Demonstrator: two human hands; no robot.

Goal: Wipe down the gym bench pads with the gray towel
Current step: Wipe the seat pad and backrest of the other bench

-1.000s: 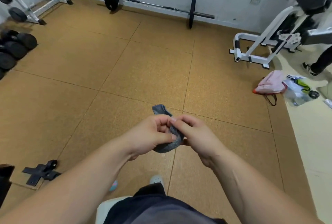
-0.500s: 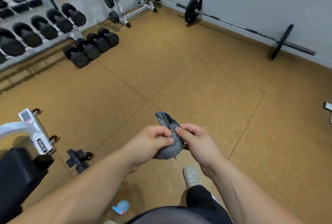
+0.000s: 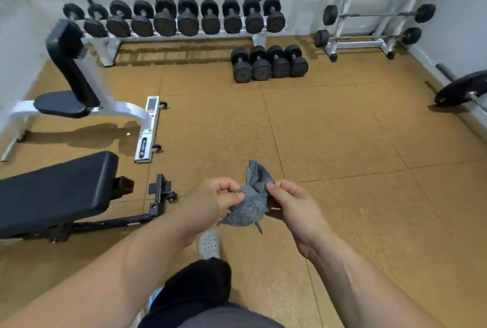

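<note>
Gray towel (image 3: 251, 202): bunched, pinched between both hands.
Left hand (image 3: 214, 202): pinching it.
Right hand (image 3: 292, 206): pinching it.
Bench pad (image 3: 56, 189): left of the hands, not yet wiped.
Risk: towel could be dropped if the pinch loosens.

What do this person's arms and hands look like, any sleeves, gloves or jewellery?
Both forearms are bare up to the frame edge, with no sleeves in view. The left hand and right hand wear no gloves, and no rings, watch or wristbands show. The fingers have short nails.
</note>
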